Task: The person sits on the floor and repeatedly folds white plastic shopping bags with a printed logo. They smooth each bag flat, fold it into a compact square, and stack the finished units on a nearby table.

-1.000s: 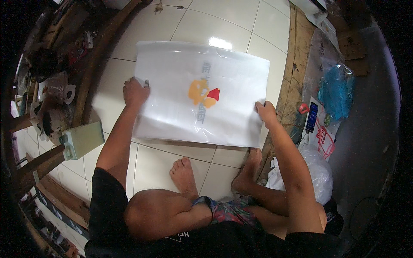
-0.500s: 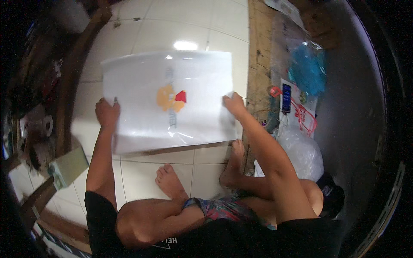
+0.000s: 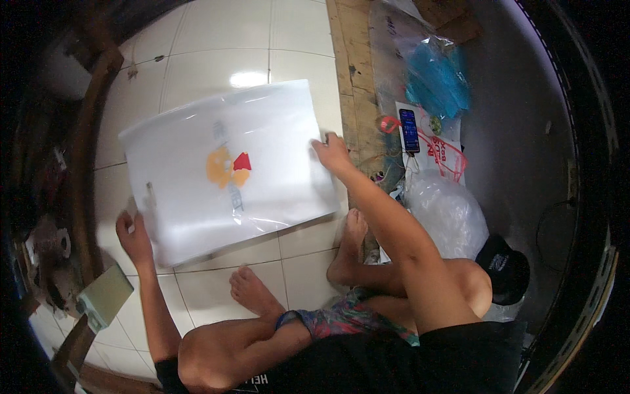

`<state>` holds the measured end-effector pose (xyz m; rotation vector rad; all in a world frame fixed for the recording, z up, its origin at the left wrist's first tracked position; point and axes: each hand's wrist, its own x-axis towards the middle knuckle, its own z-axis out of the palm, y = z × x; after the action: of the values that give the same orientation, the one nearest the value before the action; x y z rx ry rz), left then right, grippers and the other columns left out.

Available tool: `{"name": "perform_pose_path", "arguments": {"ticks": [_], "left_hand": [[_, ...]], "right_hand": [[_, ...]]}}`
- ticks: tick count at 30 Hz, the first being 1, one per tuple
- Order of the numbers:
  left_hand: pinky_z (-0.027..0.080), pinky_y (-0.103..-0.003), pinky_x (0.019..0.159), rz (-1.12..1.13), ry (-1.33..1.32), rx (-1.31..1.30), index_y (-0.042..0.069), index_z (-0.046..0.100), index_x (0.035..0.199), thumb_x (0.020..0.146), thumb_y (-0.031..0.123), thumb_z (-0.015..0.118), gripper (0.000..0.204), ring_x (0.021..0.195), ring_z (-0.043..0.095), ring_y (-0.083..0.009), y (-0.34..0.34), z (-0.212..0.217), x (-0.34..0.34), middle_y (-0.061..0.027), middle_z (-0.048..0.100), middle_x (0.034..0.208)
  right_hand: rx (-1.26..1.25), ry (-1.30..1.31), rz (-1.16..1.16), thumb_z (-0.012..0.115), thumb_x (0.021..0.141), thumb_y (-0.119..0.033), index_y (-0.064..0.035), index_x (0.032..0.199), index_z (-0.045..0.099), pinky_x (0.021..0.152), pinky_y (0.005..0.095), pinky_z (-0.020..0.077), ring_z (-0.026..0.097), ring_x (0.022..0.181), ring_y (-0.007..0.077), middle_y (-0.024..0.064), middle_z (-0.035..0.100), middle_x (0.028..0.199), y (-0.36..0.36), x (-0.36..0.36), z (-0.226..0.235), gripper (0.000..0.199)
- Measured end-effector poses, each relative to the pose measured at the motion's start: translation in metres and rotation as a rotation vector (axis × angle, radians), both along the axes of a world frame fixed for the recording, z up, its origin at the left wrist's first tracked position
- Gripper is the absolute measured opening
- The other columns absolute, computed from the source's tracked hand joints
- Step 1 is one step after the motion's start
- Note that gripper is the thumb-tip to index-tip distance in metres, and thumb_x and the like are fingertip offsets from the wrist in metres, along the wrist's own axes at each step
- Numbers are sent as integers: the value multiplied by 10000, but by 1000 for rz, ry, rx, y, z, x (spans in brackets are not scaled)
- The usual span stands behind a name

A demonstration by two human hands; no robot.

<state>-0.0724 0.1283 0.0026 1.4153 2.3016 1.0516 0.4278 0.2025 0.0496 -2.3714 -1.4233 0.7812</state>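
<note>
A large white plastic bag with an orange and red print in its middle lies flat and slightly turned on the pale tiled floor, in front of a person sitting with bare feet near its near edge. The left hand is at the bag's near left corner, fingers curled around the edge and gripping it. The right hand rests on the bag's right edge, fingers bent and pressing down on the plastic; whether it pinches the edge cannot be told. To the right of the bag a wooden plank runs from near to far. Beyond the plank, a phone lies on a printed sheet, with a blue plastic bundle farther off and a clear, crumpled plastic bag nearer the person's knee. A black cap lies near right, and a pale green box sits near left.
</note>
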Motion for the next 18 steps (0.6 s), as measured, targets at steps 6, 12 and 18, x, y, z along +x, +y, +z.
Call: {"name": "perform_pose_path", "arguments": {"ticks": [6,12,18], "left_hand": [[474,-353,873,-243,-1410,-896,9,609,1110,950,281,609,316,952,581,-196,-105,93,132,-84,628,1040],[404,-423,1044,79,-2105,-1014,-69,452,1229,987,218,546,387,1157,496,-323,-119,19,222,-209,516,1222],[339,-483,1190,282,-2293,-842,-133,313,1337,1021,163,480,464,1335,418,-430,-106,-4,256,-316,418,1382]], "right_hand": [[334,-158,391,662,871,-283,-4,1288,535,1026,492,421,498,1187,415,252,535,1243,90,-36,27,518],[95,-362,779,633,840,-255,-22,1324,531,1034,453,437,502,1223,382,203,536,1302,177,-67,41,547],[-221,-347,937,563,847,-211,-23,1273,559,1008,454,472,536,1207,360,171,553,1295,207,-71,23,465]]}}
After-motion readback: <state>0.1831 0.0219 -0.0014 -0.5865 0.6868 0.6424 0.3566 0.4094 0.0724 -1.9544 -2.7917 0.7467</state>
